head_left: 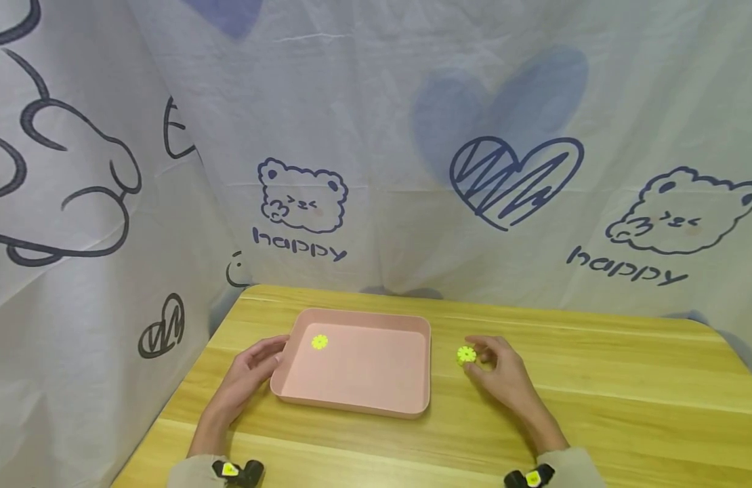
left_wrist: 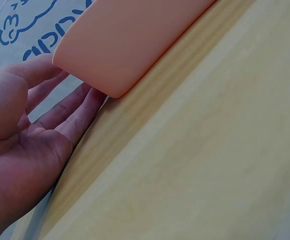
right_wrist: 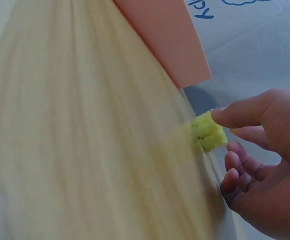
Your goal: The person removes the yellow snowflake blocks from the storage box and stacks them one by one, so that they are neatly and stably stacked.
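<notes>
A shallow pink tray (head_left: 358,362) rests on the table. Inside it, toward the back left, lies a small yellow-green snowflake disc (head_left: 319,341) with a notched edge. My left hand (head_left: 252,373) rests against the tray's left end; in the left wrist view the fingers (left_wrist: 77,111) lie fairly straight against its wall, with the thumb by the rim. Right of the tray, my right hand (head_left: 503,373) pinches yellow-green snowflake discs (head_left: 466,355) between thumb and fingers. From the right wrist view, these discs (right_wrist: 209,131) look thick and grooved, like a short stack; how many cannot be told.
The wooden table (head_left: 626,393) extends to the right of the tray and in front of it. A white cloth (head_left: 388,224) with drawn bears, hearts and lettering hangs behind the table and along its left side. Both wrists wear a small black camera mount (head_left: 238,472).
</notes>
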The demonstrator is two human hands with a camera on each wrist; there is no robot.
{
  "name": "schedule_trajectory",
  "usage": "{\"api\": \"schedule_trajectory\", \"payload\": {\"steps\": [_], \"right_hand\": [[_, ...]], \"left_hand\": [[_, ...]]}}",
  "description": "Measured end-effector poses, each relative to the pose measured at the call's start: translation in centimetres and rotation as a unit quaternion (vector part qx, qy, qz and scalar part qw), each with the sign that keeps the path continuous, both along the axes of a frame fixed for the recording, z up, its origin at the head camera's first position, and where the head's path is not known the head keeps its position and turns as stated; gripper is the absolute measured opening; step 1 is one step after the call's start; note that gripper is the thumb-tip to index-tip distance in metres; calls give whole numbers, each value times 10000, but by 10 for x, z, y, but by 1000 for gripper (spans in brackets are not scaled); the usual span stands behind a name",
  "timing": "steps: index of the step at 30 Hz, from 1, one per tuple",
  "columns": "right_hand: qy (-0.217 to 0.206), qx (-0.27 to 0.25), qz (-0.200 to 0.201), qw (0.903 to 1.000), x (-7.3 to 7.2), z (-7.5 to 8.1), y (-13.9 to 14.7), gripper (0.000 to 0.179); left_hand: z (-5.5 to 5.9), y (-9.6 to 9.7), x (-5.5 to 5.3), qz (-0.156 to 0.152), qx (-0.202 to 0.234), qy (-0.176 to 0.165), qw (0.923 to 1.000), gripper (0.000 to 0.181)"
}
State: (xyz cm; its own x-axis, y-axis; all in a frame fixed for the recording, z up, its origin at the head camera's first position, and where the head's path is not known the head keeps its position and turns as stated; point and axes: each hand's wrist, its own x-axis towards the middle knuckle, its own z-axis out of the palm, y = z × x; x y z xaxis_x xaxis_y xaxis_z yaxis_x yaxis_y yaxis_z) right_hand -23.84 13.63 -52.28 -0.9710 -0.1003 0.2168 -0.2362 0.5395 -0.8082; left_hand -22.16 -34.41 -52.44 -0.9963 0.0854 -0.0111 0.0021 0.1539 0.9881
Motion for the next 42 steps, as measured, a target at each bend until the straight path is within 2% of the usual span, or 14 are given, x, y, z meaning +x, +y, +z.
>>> {"api": "schedule_trajectory", "payload": {"steps": [5,9,15,22,26,31,36,42], "right_hand": [[371,-114,-109,9992,3,6,-7,40],[408,-352,-71,9985,9,13,-19,36],[571,-745,494,9944,20,26,-46,33],[165,-1306,1108,9851,24,41,-88,30],[120,-1333,1337,9819,20,47,-113,28],[89,-1160,1432,9828,9,49,-140,28],[-142,-1111,1600,9808,-2,47,-167,32],[-322,-1027,1587,9814,-15,39,-198,32]], "left_hand": [[0,1,-2,45,18,-34,10000,52],[1,1,-1,25,-5,-59,10000,52],[-1,0,-1,71,16,-159,9998,52],[-4,-1,-1,79,55,-142,9999,52],[-2,0,-1,99,67,-123,9999,51],[-1,2,-2,90,47,-116,9999,52],[-1,3,-1,54,96,-136,9998,51],[0,4,1,78,67,-103,9999,51]]}}
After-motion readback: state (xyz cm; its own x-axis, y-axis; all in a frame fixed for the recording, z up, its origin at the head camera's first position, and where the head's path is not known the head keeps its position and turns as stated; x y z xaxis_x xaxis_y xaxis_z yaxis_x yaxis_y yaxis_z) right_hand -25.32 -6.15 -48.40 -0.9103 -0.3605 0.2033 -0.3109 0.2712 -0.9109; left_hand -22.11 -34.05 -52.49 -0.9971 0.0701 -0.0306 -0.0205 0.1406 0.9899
